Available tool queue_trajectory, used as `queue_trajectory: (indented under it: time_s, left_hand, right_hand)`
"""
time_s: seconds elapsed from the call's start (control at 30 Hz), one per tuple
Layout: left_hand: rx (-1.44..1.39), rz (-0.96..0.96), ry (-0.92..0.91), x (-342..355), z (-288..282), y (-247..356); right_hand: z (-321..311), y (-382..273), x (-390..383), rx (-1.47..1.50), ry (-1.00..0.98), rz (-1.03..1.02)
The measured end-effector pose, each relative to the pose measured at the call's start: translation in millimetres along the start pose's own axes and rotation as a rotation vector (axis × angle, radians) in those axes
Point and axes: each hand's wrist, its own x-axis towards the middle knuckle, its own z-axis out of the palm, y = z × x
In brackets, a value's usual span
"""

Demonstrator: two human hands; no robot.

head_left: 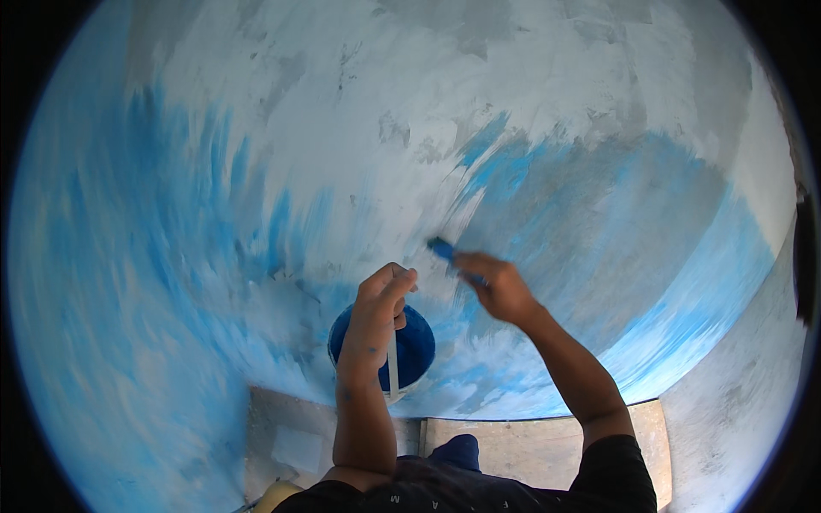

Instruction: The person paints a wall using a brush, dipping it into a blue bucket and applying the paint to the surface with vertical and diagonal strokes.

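Note:
My left hand (380, 312) grips the pale handle of a bucket (416, 346) with a deep blue inside, hanging just below it at lower center. My right hand (500, 291), right of center, is wrapped round a blue-handled paintbrush (443, 250). The brush's dark tip is at or close to the painted wall (564, 214), which carries streaky light blue, white and bare grey patches; whether it touches cannot be told. The bucket's contents are partly hidden by my left hand and forearm.
The blue-painted surface curves around to the left (103, 299). A board or ledge (564, 445) lies at the bottom right, with a grey slab (274, 419) at the bottom left. A pale wall (735, 393) and a dark narrow edge (802, 256) are at the far right.

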Motion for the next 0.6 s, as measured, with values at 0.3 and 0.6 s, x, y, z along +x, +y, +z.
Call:
queue_trajectory:
  time_s: [0.3,0.6]
  left_hand:
    - [0.074,-0.022,0.12,-13,-17,-20]
    - [0.167,-0.049,0.166,-6,-29,-40]
  right_hand:
    - [-17,32,22,-0.249,0.481,-0.146]
    - [-39,53,38,0.046,0.526,-0.185]
